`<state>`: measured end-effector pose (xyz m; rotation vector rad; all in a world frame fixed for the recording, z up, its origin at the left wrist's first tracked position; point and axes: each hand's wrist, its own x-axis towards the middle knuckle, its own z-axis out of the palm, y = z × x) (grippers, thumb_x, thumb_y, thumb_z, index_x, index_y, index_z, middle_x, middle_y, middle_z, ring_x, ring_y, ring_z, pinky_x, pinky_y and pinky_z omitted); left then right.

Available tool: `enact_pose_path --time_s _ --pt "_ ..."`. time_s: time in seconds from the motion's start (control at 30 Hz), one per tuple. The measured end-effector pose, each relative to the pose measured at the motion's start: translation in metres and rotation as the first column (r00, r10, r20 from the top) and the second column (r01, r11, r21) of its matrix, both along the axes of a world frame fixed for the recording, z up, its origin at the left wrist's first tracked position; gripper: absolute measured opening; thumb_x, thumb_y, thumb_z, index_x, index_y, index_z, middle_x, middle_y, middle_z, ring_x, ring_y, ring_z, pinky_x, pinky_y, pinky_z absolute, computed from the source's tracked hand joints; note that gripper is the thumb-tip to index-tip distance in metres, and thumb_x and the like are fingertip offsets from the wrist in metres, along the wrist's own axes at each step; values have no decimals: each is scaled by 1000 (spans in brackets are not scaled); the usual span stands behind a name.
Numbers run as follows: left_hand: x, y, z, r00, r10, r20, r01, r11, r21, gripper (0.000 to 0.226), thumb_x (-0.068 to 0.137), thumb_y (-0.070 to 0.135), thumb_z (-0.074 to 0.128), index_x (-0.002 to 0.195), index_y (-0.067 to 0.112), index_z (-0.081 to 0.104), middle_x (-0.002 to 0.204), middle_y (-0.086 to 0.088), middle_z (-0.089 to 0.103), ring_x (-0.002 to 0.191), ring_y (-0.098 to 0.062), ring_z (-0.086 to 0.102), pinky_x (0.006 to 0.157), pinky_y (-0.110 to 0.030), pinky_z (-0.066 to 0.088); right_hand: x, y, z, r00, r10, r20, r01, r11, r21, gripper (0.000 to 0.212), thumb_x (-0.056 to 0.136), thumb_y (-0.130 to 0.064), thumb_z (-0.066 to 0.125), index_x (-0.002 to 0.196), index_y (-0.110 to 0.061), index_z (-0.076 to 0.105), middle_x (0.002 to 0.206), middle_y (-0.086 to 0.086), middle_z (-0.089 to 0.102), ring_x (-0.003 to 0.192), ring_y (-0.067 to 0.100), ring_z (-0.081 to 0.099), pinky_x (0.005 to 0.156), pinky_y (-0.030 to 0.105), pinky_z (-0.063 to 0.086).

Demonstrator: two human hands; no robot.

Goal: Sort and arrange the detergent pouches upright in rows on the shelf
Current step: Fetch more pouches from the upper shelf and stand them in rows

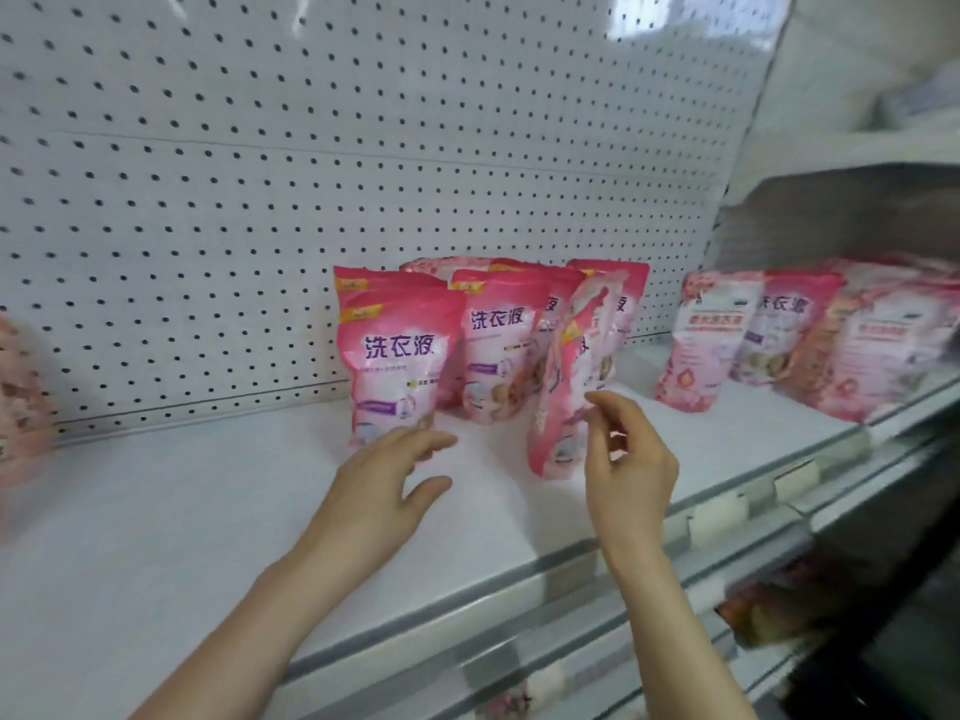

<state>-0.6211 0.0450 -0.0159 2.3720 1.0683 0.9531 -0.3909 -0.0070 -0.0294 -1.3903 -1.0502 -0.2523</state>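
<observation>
Right hand (pixel 631 459) — fingers loosely curled, empty — beside tilted pouch (pixel 563 402), long axis near-upright, top leaning right; left hand (pixel 382 485) spread.

A white pegboard panel (pixel 363 148), dotted with dark holes, fills the far wall. Small white price tags (pixel 719 516) sit in a clear rail (pixel 519 582) on the near right. Below them are blurred pinkish packets (pixel 758 615).

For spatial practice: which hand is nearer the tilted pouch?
Right. The right hand is beside the tilted pouch; the left hand is by the front-left pouch, further left.
</observation>
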Motion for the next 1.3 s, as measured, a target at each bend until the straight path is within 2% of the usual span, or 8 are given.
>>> enact_pose_path --time_s 0.17,0.27,0.43,0.53,0.63,0.87,1.1,1.3 --pt "92 9 -7 999 17 38 -15 998 -61 69 87 40 64 147 33 31 145 9 42 128 -10 46 104 -37 44 82 15 6 998 34 57 -22 981 -195 30 94 -9 57 120 -22 63 104 -6 69 87 11 63 74 26 50" --pt "146 13 -3 989 91 113 -78 990 -115 83 78 46 70 147 32 26 143 7 46 127 -14 48 100 -39 47 132 30 14 990 111 87 -77 944 -321 35 95 -12 58 129 -20 58 115 -5 66 96 12 62 79 27 49" --pt "191 20 -3 919 340 201 -298 930 -213 65 73 32 78 128 25 45 115 1 68 104 -27 64 80 -34 51 178 79 35 959 283 2 -256 873 -414 46 93 -28 64 136 -20 51 122 -6 62 105 14 62 87 29 51" --pt "187 20 -6 875 436 211 -386 891 -240 52 77 27 77 124 20 54 107 1 71 97 -24 66 78 -32 52 176 109 42 882 436 -181 -468 759 -452 57 86 -33 73 136 -20 49 121 -7 62 102 11 63 92 34 52" --pt "173 13 -8 835 488 254 -441 870 -222 44 78 20 77 117 22 59 101 8 70 93 -17 67 76 -29 51 170 129 35 810 493 -316 -586 693 -420 38 84 -23 76 117 -16 61 107 -1 72 94 15 70 87 47 58" --pt "135 13 -6 737 600 311 -558 800 -222 41 75 19 78 109 25 56 97 10 68 88 -14 66 74 -32 51 177 129 21 890 364 -273 -447 814 -371 33 78 -38 74 107 -22 68 98 -4 75 87 18 72 78 47 59" --pt "160 24 -6 794 527 303 -482 849 -214 50 76 13 78 119 14 54 101 7 64 92 -18 61 80 -31 46 185 125 24 892 388 -231 -451 778 -436 33 73 -47 64 102 -30 67 94 -3 75 83 20 72 74 50 60" --pt "181 32 -7 852 482 204 -430 867 -252 64 81 24 74 134 7 42 117 -5 64 102 -23 61 79 -29 41 205 74 31 960 269 -82 -274 834 -479 7 90 -20 65 94 -20 70 88 -4 74 83 14 68 81 37 55"
